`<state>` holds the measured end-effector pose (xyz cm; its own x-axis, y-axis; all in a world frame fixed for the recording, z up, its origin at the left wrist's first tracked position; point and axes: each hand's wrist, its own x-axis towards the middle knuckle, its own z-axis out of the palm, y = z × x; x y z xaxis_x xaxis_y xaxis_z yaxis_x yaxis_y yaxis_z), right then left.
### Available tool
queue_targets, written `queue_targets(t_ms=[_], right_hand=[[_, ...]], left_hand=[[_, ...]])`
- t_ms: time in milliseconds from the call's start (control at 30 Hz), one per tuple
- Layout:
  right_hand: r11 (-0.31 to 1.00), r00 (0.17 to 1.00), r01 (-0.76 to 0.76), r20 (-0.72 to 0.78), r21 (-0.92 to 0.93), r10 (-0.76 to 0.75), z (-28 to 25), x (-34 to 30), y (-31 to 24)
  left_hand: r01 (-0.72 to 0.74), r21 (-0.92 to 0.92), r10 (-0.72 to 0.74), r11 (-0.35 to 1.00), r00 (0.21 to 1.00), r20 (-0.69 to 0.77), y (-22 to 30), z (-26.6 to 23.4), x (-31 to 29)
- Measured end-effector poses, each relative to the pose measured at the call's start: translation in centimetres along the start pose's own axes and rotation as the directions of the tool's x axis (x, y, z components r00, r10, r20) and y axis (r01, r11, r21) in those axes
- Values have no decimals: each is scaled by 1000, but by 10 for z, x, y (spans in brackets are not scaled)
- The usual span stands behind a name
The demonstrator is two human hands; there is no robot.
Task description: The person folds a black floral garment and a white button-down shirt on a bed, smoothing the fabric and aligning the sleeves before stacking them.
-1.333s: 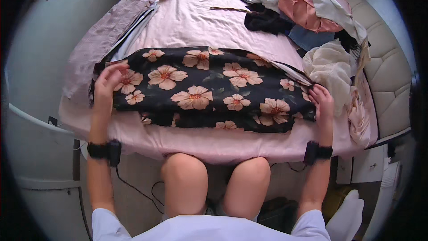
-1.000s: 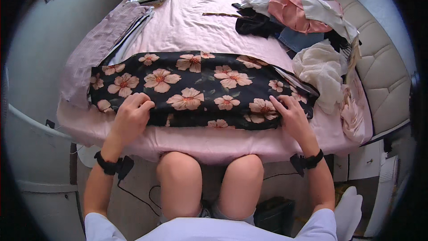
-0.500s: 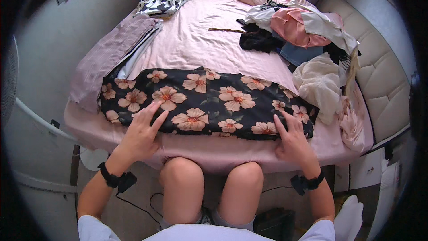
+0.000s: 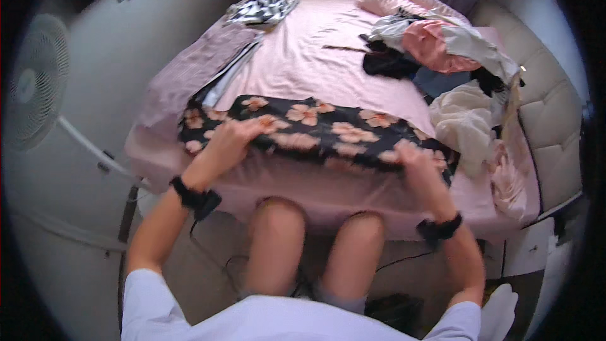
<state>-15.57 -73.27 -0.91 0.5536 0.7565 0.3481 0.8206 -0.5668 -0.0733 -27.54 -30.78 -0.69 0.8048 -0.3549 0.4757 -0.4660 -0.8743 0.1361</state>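
Note:
A black garment with large peach flowers [image 4: 344,131] lies in a long folded strip across the near end of the bed [image 4: 315,183]. Its exact kind does not show. My left hand [image 4: 228,142] has its fingers closed on the near edge, left of the middle. Farther right, my right hand [image 4: 420,165] pinches the same edge, somewhat smeared by motion. Between the two hands the near edge is drawn up slightly. The garment's left end meets a stack of folded mauve clothes [image 4: 196,66].
Black-and-white patterned clothing [image 4: 264,9] lies at the far left of the bed. A loose heap of clothes [image 4: 435,44] and a cream garment [image 4: 464,120] are on the right, by the padded headboard [image 4: 536,88]. A white fan [image 4: 38,82] stands at left.
Both hands have gone from resting with spread fingers on the garment to closing on its near edge, which has come up a little. The whole view has shifted slightly.

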Motion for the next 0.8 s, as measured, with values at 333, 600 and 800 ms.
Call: queue_targets(t_ms=[333,600,800], right_hand=[[986,986,69,138,155,-91,-203,112,-17],[916,913,351,286,-192,-290,-164,245,-45],[891,900,427,165,-155,-403,-95,449,-64]], left_hand=[[330,-430,-312,840,943,113,46,-214,-3],[615,-484,-499,622,788,361,36,-244,-48],[647,-185,-668,739,741,-74,-76,-282,-62]])
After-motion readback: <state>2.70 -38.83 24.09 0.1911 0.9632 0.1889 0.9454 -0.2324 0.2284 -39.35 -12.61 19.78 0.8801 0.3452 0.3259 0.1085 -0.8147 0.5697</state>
